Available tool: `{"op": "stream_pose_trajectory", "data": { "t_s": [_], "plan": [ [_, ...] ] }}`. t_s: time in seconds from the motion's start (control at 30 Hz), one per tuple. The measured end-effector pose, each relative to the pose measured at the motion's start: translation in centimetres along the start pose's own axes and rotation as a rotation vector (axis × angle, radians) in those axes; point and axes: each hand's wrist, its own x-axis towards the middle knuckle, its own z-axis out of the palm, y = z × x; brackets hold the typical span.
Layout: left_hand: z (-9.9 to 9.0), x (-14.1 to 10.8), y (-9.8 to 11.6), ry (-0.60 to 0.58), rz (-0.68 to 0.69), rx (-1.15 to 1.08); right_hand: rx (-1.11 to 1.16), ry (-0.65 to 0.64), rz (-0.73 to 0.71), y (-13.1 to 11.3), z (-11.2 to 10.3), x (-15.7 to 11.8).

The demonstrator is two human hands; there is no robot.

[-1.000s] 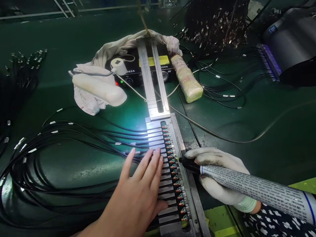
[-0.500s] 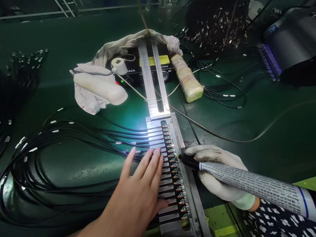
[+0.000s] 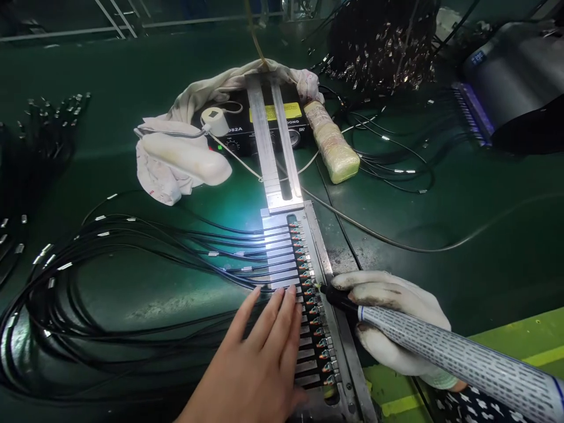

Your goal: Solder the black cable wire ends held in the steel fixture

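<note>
My bare left hand (image 3: 259,358) lies with fingers spread across the slotted metal fixture (image 3: 279,220), over the black cables (image 3: 176,336) laid in its slots. Along the fixture runs a row of small connectors (image 3: 314,310) with coloured wire ends. In a stained white glove, my right hand (image 3: 396,294) is closed around a thick pen-shaped dispenser (image 3: 445,346) with a dash-patterned barrel and a black front end. Its fine yellowish tip is at the connector row, right of my left fingertips. I cannot tell whether the tip touches a connector.
Behind the fixture stands a black control box (image 3: 244,138) with a dial and a gauge, a white cloth (image 3: 194,97) draped over it. A wrapped block (image 3: 337,147) lies beside it. Bundles of cables (image 3: 383,47) lie at the back right, near a dark rounded machine (image 3: 515,82).
Both hands have moved a little toward me along the fixture. The dispenser tip has gone down the connector row with them. My left fingers now rest on slots nearer the front.
</note>
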Motion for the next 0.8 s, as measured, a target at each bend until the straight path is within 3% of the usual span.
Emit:
{"op": "stream_pose_trajectory", "data": {
  "t_s": [0.8],
  "plan": [
    [0.05, 0.22, 0.13, 0.024, 0.001, -0.004, 0.045, 0.005, 0.03, 0.18, -0.04, 0.26]
  ]
}}
